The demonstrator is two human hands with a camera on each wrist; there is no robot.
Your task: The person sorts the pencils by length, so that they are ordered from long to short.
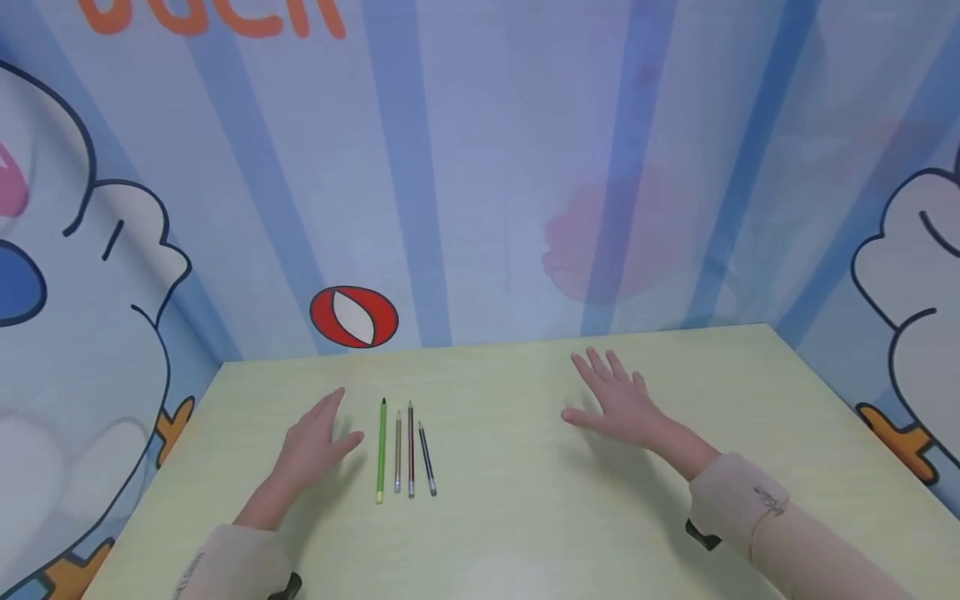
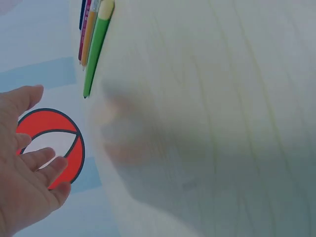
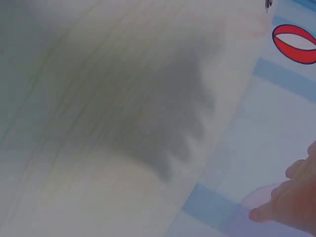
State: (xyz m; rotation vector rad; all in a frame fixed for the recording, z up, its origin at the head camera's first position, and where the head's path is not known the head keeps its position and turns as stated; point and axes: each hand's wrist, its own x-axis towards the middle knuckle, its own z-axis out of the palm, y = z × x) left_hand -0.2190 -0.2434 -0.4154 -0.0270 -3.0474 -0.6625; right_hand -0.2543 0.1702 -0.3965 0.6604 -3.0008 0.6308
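Observation:
Left of the table's middle in the head view lie a green pencil (image 1: 381, 454), a tan pencil (image 1: 397, 454), a dark red pencil (image 1: 411, 454) and a dark blue pencil (image 1: 427, 460), side by side with their tips toward the wall. My left hand (image 1: 311, 446) hovers just left of the green pencil, thumb apart from the fingers, holding nothing. Farther right, my right hand (image 1: 618, 404) is spread above the table, also holding nothing. The left wrist view has the green pencil (image 2: 98, 47) beyond the left hand (image 2: 29, 173). At the right wrist view's edge, the right hand (image 3: 291, 200) shows partly.
The pale wooden table (image 1: 517, 500) meets an upright printed backdrop (image 1: 502, 167) at its far edge. Blue stripes, a red and white ball (image 1: 354, 317) and cartoon figures are printed on it. Printed side panels flank the table left and right.

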